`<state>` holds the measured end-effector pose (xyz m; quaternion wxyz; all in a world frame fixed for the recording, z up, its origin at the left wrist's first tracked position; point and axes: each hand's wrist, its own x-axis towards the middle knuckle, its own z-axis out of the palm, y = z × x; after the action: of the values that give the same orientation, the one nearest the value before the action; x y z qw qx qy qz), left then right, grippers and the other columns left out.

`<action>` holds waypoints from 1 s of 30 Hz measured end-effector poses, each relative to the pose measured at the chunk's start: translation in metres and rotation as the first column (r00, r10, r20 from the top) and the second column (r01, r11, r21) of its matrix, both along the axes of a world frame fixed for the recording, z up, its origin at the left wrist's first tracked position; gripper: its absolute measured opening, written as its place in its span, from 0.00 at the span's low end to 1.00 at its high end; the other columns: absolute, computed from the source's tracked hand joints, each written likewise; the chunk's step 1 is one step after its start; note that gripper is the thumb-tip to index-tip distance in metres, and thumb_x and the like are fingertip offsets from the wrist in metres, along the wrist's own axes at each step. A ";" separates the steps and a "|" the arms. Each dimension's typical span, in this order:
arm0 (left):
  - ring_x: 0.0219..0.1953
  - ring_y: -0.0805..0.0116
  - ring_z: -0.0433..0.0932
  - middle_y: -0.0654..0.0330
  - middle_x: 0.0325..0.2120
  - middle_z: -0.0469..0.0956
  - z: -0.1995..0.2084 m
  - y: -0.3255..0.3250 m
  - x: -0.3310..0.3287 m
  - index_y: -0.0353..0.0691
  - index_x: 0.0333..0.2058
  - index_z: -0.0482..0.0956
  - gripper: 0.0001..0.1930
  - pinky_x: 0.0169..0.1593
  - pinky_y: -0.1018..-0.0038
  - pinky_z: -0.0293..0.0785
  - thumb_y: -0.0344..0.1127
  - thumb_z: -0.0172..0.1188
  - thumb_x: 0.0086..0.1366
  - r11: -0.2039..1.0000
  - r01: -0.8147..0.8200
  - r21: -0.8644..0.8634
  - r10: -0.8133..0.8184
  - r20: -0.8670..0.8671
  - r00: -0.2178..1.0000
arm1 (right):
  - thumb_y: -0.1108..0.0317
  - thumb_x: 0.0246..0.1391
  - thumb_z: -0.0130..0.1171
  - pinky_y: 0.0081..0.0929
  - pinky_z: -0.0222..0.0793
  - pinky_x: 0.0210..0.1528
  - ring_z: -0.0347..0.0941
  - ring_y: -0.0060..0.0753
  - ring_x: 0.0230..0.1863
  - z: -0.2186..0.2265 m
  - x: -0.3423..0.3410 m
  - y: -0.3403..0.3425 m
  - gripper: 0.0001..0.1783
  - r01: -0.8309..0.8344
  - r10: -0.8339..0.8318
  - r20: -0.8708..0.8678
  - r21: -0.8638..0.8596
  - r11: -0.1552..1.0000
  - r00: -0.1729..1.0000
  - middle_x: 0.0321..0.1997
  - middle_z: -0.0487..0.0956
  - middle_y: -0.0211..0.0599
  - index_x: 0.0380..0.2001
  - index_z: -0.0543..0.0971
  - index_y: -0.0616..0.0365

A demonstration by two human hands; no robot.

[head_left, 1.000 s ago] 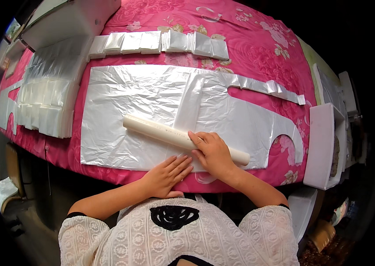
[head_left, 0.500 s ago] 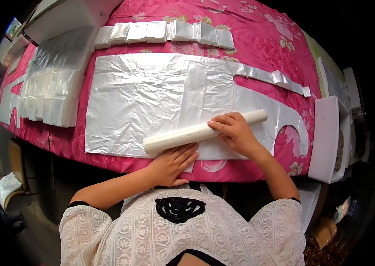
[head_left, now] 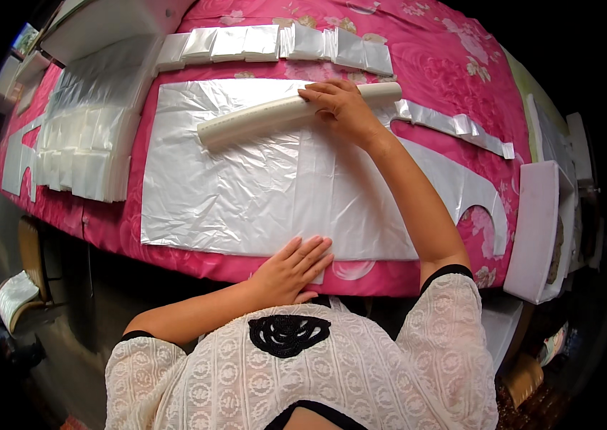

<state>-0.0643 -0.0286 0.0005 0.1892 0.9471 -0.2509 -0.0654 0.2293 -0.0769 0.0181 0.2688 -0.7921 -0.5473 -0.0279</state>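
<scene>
A white plastic sheet (head_left: 210, 208), thin and wrinkled and cut like an apron, lies spread on the pink flowered cloth. Across its far part rests a white tube (head_left: 253, 122), slanting up to the right. My right hand (head_left: 343, 111) grips the tube near its middle, with the arm stretched forward over the sheet. At the near edge, my left hand (head_left: 292, 271) lies flat on the sheet with its fingers stretched out. A narrow folded strap (head_left: 461, 129) of the sheet runs off to the right, beside a curved cut-out.
Folded white packets (head_left: 260, 43) line the far side of the pink cloth (head_left: 454, 43). To the left lies a pile of folded plastic sheets (head_left: 88, 136), next to a white box (head_left: 110, 29). A white foam box (head_left: 533, 229) stands at the right edge. A chair (head_left: 31, 258) is at lower left.
My right hand has moved the tube away from me, from the near edge to the far part of the sheet. My left hand has stayed almost in place at the near edge.
</scene>
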 end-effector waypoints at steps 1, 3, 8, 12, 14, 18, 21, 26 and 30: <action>0.67 0.56 0.44 0.49 0.64 0.47 0.001 0.002 0.001 0.36 0.60 0.55 0.38 0.66 0.58 0.40 0.55 0.50 0.58 1.000 0.018 -0.018 -0.018 0.013 1.000 | 0.77 0.41 0.60 0.36 0.54 0.60 0.62 0.39 0.56 -0.001 -0.004 0.001 0.27 0.045 -0.048 0.058 0.057 0.997 0.997 0.52 0.73 0.30 0.49 0.74 0.48; 0.65 0.56 0.48 0.49 0.62 0.51 0.000 0.007 -0.001 0.35 0.58 0.58 0.36 0.65 0.59 0.44 0.50 0.54 0.56 0.996 0.020 -0.092 -0.015 0.055 0.998 | 0.77 0.40 0.60 0.37 0.55 0.59 0.62 0.40 0.56 0.002 -0.017 -0.006 0.27 0.056 -0.065 0.074 0.117 0.992 0.995 0.51 0.73 0.32 0.48 0.74 0.51; 0.55 0.57 0.66 0.54 0.51 0.67 -0.007 0.016 -0.008 0.36 0.48 0.70 0.26 0.57 0.60 0.63 0.37 0.63 0.50 0.947 -0.044 -0.319 0.101 0.164 0.981 | 0.79 0.39 0.57 0.35 0.62 0.56 0.64 0.44 0.55 0.013 -0.090 -0.066 0.25 -0.233 0.210 -0.348 -0.024 0.972 0.914 0.53 0.71 0.40 0.46 0.74 0.57; 0.48 0.60 0.72 0.57 0.43 0.73 -0.010 0.017 -0.005 0.37 0.38 0.73 0.15 0.53 0.63 0.68 0.33 0.62 0.51 0.957 0.016 -0.290 0.074 0.295 0.953 | 0.78 0.37 0.54 0.35 0.61 0.57 0.64 0.46 0.56 0.002 -0.135 -0.096 0.26 -0.335 0.308 -0.242 -0.077 0.939 0.920 0.54 0.69 0.44 0.46 0.73 0.61; 0.45 0.61 0.74 0.57 0.40 0.75 -0.009 0.018 -0.002 0.37 0.34 0.73 0.12 0.51 0.64 0.70 0.32 0.63 0.50 0.954 0.041 -0.296 0.061 0.325 0.944 | 0.77 0.36 0.54 0.35 0.60 0.59 0.63 0.46 0.57 0.000 -0.141 -0.100 0.26 -0.303 0.279 -0.233 -0.073 0.950 0.932 0.55 0.68 0.45 0.46 0.73 0.62; 0.43 0.60 0.75 0.56 0.42 0.75 0.005 0.017 0.003 0.36 0.32 0.73 0.13 0.49 0.66 0.72 0.33 0.64 0.48 0.845 -0.052 -0.531 0.156 0.152 0.976 | 0.78 0.36 0.53 0.34 0.63 0.56 0.65 0.44 0.55 -0.001 -0.143 -0.100 0.25 -0.214 0.202 -0.184 -0.045 0.976 0.962 0.53 0.70 0.44 0.45 0.74 0.63; 0.44 0.57 0.75 0.55 0.45 0.74 0.015 0.030 0.012 0.37 0.34 0.72 0.19 0.49 0.66 0.72 0.39 0.67 0.46 0.775 -0.042 -0.631 0.140 0.107 0.984 | 0.79 0.38 0.55 0.32 0.69 0.50 0.70 0.42 0.49 -0.010 -0.141 -0.097 0.22 -0.122 0.122 -0.136 0.013 0.992 0.983 0.48 0.75 0.38 0.42 0.76 0.58; 0.53 0.55 0.68 0.52 0.54 0.66 0.027 0.053 0.034 0.36 0.52 0.64 0.42 0.58 0.62 0.63 0.50 0.70 0.40 0.897 -0.033 -0.440 0.100 0.130 0.986 | 0.82 0.36 0.55 0.29 0.70 0.44 0.72 0.38 0.42 -0.011 -0.141 -0.092 0.19 -0.032 0.058 -0.216 0.121 0.992 0.975 0.41 0.77 0.35 0.36 0.78 0.60; 0.50 0.56 0.71 0.52 0.49 0.71 0.005 0.052 0.044 0.35 0.52 0.66 0.33 0.55 0.61 0.65 0.35 0.65 0.45 0.965 -0.091 -0.244 0.153 0.248 0.957 | 0.80 0.35 0.56 0.29 0.70 0.43 0.72 0.38 0.41 -0.011 -0.142 -0.091 0.18 -0.027 0.056 -0.209 0.140 0.990 0.976 0.40 0.77 0.35 0.36 0.78 0.60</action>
<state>-0.0206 0.0229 0.0052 0.2661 0.9327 -0.2206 0.1032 0.0875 -0.1682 0.0066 0.3797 -0.7586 -0.5288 0.0252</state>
